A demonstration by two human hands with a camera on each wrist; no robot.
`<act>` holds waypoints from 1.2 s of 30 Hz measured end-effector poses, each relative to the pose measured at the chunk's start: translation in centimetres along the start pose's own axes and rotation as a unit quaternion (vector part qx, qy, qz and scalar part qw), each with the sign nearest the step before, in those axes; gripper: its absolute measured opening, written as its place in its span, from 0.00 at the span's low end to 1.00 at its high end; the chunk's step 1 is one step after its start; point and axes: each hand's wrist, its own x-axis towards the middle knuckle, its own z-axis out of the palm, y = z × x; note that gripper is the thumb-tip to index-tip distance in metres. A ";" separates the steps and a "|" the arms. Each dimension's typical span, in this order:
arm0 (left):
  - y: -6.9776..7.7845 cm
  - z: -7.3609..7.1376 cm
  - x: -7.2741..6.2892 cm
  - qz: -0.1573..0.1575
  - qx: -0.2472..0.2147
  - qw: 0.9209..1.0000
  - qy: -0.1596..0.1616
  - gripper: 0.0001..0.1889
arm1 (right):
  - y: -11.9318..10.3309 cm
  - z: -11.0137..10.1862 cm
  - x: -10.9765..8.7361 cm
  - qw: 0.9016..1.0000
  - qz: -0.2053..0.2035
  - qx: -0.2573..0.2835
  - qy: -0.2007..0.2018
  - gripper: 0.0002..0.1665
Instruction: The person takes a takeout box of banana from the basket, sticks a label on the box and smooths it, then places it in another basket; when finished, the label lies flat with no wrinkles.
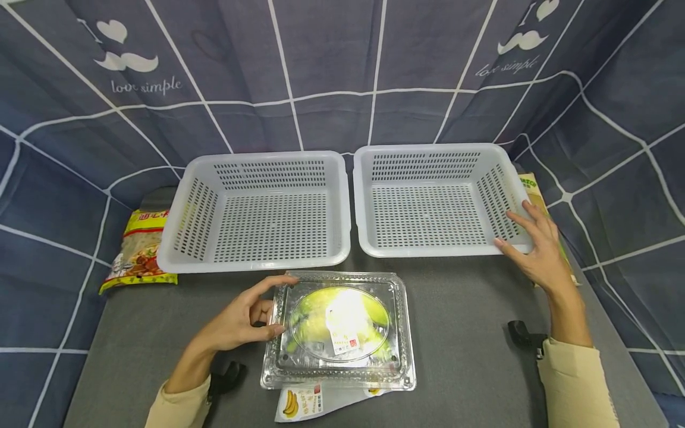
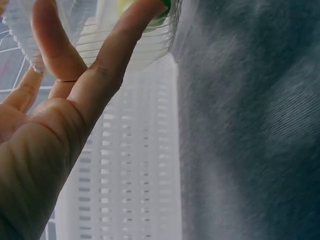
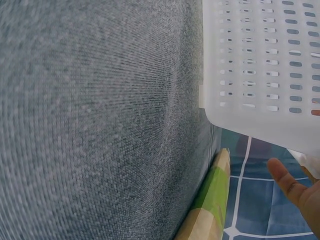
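My left hand grips the left edge of a clear plastic clamshell box, index finger over its lid and thumb at its near left side. Green-yellow fruit shows inside, under glare and a small white label. In the left wrist view the box's ribbed side is above the level of the basket behind it. My right hand holds the near right corner of the right white basket, thumb on the front rim and fingers over the side rim. One finger shows outside the basket wall.
A second white basket stands to the left, close beside the first. A yellow-edged food packet lies at its left. A green and tan packet lies right of the right basket. A white bag with a banana print sticks out below the box.
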 end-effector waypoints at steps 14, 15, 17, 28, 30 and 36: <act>2.8 -0.3 1.0 0.060 0.010 0.998 -0.025 0.41 | -0.3 -0.1 0.0 1.000 0.003 -0.001 0.001 0.37; 3.2 -0.5 1.2 0.066 0.011 0.997 -0.027 0.41 | -0.3 0.0 0.0 1.000 0.003 -0.002 0.001 0.37; 3.9 -0.9 1.6 0.074 0.012 0.997 -0.030 0.41 | -0.3 0.0 0.0 1.000 0.004 -0.003 0.001 0.38; 7.1 -4.0 5.9 0.058 0.023 0.998 -0.015 0.42 | -0.3 -0.1 0.0 1.000 -0.006 -0.005 0.005 0.38; 7.2 -4.5 7.2 0.062 0.024 0.998 -0.016 0.42 | -0.3 0.0 0.1 1.000 -0.006 -0.007 0.007 0.38; 7.4 -5.6 11.4 0.044 0.047 0.998 0.005 0.41 | -0.3 -0.1 0.0 1.000 -0.007 0.000 0.008 0.38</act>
